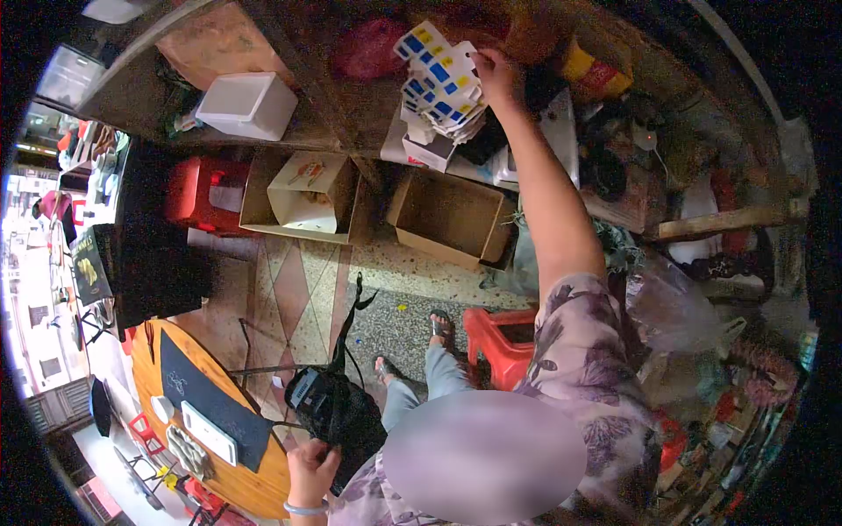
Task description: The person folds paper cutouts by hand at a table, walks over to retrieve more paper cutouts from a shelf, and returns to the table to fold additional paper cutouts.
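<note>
My right hand (500, 77) reaches up to a shelf, its fingers closed on the edge of a bundle of white cards (443, 81) printed with blue and yellow patches. Below the bundle sits a small white box (428, 151) at the shelf's front edge. My left hand (312, 469), with a band at the wrist, is low on the left with fingers curled. Whether anything is inside it I cannot make out. Close by it is a black bag (333, 408) with straps.
Two open cardboard boxes, one (452, 215) below the shelf and one (307, 197) further left, stand beside a red stool (203, 195). A white foam box (248, 105) is on the shelf. Another red stool (500, 344) stands near my legs. At lower left is a wooden table (162, 351).
</note>
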`<action>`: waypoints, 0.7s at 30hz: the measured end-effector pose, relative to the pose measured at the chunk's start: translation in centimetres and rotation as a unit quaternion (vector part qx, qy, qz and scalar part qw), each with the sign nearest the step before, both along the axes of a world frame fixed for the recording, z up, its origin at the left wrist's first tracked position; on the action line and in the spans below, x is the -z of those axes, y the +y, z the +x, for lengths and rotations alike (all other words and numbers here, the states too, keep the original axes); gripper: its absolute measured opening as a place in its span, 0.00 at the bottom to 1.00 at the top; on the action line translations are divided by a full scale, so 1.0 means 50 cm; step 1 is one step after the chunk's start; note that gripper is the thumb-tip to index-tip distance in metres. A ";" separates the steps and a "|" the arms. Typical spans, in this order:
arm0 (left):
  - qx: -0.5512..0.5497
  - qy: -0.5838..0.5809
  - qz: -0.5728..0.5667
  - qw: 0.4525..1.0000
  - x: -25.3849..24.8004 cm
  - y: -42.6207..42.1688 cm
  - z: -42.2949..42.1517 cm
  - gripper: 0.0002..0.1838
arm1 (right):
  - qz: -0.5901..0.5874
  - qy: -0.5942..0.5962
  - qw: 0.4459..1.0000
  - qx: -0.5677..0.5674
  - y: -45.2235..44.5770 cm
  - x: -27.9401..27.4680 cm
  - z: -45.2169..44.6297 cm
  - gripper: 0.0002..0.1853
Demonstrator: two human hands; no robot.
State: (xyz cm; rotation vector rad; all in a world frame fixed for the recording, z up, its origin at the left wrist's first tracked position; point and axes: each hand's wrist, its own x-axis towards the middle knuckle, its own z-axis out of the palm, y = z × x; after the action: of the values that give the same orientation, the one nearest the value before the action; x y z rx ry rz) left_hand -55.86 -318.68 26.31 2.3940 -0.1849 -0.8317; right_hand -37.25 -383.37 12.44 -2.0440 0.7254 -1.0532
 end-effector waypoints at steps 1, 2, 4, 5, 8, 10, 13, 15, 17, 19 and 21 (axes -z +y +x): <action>-0.006 0.007 0.000 1.000 -0.006 -0.008 0.002 0.11 | 0.022 -0.022 0.999 -0.007 0.011 -0.007 -0.006 0.18; 0.015 -0.007 0.007 1.000 -0.008 -0.013 0.004 0.11 | 0.044 -0.044 0.998 -0.015 0.023 -0.014 -0.013 0.18; 0.055 -0.035 0.022 0.998 -0.009 -0.017 0.007 0.11 | 0.096 -0.019 0.995 -0.018 0.053 -0.038 -0.038 0.15; 0.049 -0.021 0.025 0.998 -0.004 -0.012 0.006 0.11 | 0.122 -0.005 0.992 -0.019 0.070 -0.045 -0.053 0.13; 0.036 0.000 0.020 0.999 0.007 -0.002 -0.005 0.11 | 0.312 -0.099 0.941 -0.082 0.133 -0.025 -0.093 0.08; 0.038 -0.013 0.006 0.999 -0.007 -0.025 -0.001 0.11 | 0.438 -0.136 0.879 -0.134 0.193 -0.001 -0.132 0.08; 0.067 -0.086 -0.004 0.994 0.011 -0.017 -0.013 0.11 | 0.547 -0.096 0.815 -0.165 0.317 0.014 -0.211 0.09; 0.058 -0.052 -0.006 0.997 0.009 -0.015 -0.014 0.12 | 0.577 -0.041 0.801 -0.153 0.390 0.030 -0.258 0.11; 0.045 -0.025 -0.012 0.999 0.012 -0.012 -0.018 0.12 | 0.565 0.018 0.811 -0.149 0.450 0.018 -0.304 0.11; 0.029 -0.008 -0.024 0.999 0.020 -0.009 -0.023 0.13 | 0.526 0.059 0.837 -0.136 0.480 0.040 -0.342 0.09; 0.045 -0.005 -0.020 0.999 0.021 -0.001 -0.023 0.14 | 0.461 0.140 0.868 -0.123 0.500 0.039 -0.376 0.08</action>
State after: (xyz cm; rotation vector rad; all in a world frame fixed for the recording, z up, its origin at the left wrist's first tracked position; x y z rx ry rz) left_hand -57.00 -318.73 25.27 2.3683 -0.3118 -0.8492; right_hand -56.03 -358.36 10.49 -1.3759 0.8605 -0.1556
